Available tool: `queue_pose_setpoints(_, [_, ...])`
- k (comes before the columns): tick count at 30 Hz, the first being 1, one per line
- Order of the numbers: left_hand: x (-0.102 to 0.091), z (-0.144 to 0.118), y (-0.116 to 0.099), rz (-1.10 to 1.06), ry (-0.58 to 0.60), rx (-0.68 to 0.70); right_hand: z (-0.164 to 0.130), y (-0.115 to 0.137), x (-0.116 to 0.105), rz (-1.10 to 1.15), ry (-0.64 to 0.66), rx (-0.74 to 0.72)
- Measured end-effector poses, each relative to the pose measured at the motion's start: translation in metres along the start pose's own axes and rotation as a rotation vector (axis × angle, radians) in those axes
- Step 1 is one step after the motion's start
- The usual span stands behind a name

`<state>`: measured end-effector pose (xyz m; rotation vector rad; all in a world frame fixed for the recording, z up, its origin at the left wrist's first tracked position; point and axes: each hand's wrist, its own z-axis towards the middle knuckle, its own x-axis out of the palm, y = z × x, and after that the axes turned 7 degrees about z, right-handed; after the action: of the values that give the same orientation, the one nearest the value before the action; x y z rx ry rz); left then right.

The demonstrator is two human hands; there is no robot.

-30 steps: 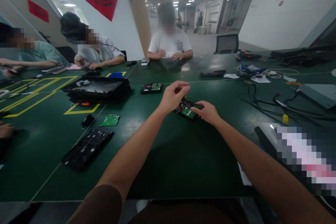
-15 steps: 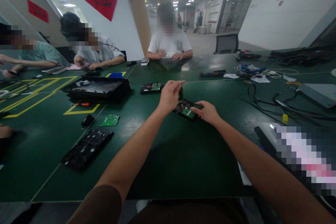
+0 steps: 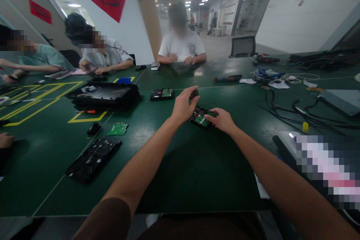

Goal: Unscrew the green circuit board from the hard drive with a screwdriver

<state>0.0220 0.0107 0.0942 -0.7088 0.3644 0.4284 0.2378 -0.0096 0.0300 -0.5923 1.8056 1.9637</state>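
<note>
The right hand [image 3: 222,120] rests with curled fingers on the near right edge of the drive [image 3: 201,116], a flat black slab with a green circuit board face up, lying on the matte green surface [image 3: 180,172] with its long axis running from near left to far right. The left hand [image 3: 184,107] hovers just above the drive's far left end, thumb and fingers pinched on a small dark piece [image 3: 194,93] too blurred to identify. Farther left lie a second drive [image 3: 162,94] and a black tray [image 3: 104,95].
</note>
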Motion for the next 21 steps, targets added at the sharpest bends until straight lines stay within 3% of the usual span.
queue_pose_setpoints(7, [0.005,-0.003,0.005,-0.063,-0.088,-0.058,0.000,-0.001,0.002,0.028,-0.005,0.002])
queue_pose_setpoints(14, [-0.003,0.001,0.005,-0.110,0.092,0.033,0.001,-0.004,0.002,0.024,-0.003,0.009])
queue_pose_setpoints(21, [-0.011,0.003,0.006,-0.062,0.098,0.012,0.002,-0.005,0.003,0.019,-0.010,0.002])
